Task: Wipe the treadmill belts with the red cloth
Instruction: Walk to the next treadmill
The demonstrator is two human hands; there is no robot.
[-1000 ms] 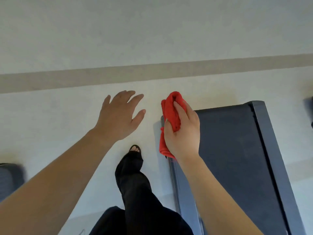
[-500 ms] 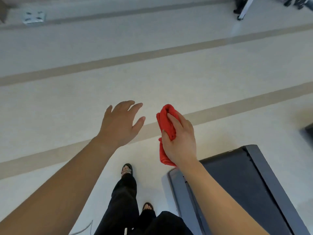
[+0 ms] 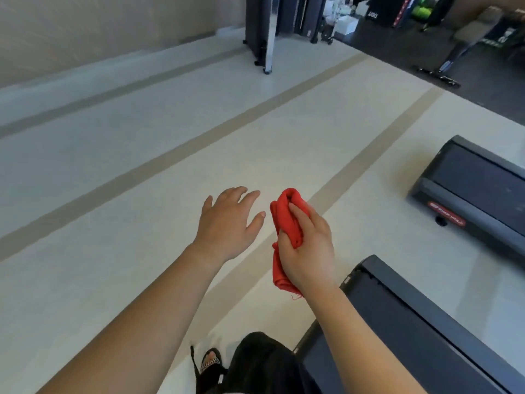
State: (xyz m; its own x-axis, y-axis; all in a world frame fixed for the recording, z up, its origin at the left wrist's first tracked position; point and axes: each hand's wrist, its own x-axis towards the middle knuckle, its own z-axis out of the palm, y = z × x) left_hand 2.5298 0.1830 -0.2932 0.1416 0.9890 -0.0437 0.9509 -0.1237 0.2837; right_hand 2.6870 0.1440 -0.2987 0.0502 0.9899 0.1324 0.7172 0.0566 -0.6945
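My right hand (image 3: 308, 248) grips the bunched red cloth (image 3: 285, 220) in the air above the pale floor, left of the near treadmill's end. That near treadmill (image 3: 420, 334) lies at the lower right, its dark belt running under my right forearm. A second treadmill (image 3: 471, 189) with a dark belt and a red label on its end sits further off at the right edge. My left hand (image 3: 227, 223) hovers beside the cloth with fingers spread, holding nothing.
Pale floor with tan stripes (image 3: 199, 137) spreads ahead and to the left. A dark machine with a metal post (image 3: 262, 29) stands at the far wall. Gym equipment on dark flooring (image 3: 443, 52) fills the top right. My feet and dark trousers (image 3: 255, 365) are below.
The view has lifted and swung right, away from the near treadmill's belt. A second treadmill and far gym equipment have come into sight. Both hands keep their poses, cloth still gripped.
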